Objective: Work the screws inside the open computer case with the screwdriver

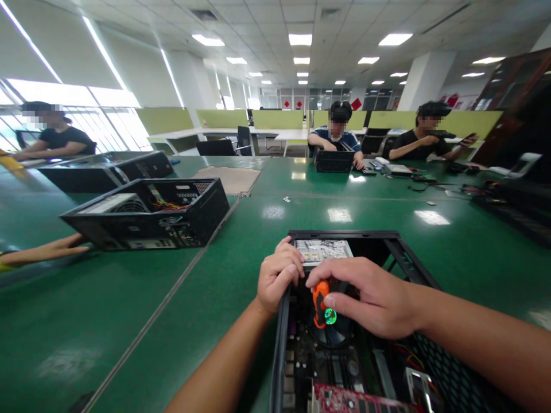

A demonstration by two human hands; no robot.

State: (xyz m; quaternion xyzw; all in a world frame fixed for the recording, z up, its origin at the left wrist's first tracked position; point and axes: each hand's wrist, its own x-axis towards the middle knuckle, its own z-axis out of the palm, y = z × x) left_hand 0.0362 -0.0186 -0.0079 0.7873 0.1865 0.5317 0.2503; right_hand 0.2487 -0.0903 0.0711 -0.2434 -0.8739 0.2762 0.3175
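Note:
In front of me an open black computer case [282, 338] lies on its side on the green table. My right hand [365, 295] is closed on the orange and black handle of a screwdriver [319, 304], held upright over the round CPU fan [331, 337]. The screwdriver's tip is hidden from me. My left hand [279, 275] grips the case's left rim near the far corner, fingers bent over the edge beside the labelled power supply [322, 249]. A red circuit card [353, 400] sits inside the near end.
Another opened case [146, 215] stands on the left, with a co-worker's hand [64, 249] touching the table beside it. Further cases, cables [434, 184] and a cardboard sheet [230, 179] lie beyond. Several people work around the table. A small white piece [287, 199] lies ahead.

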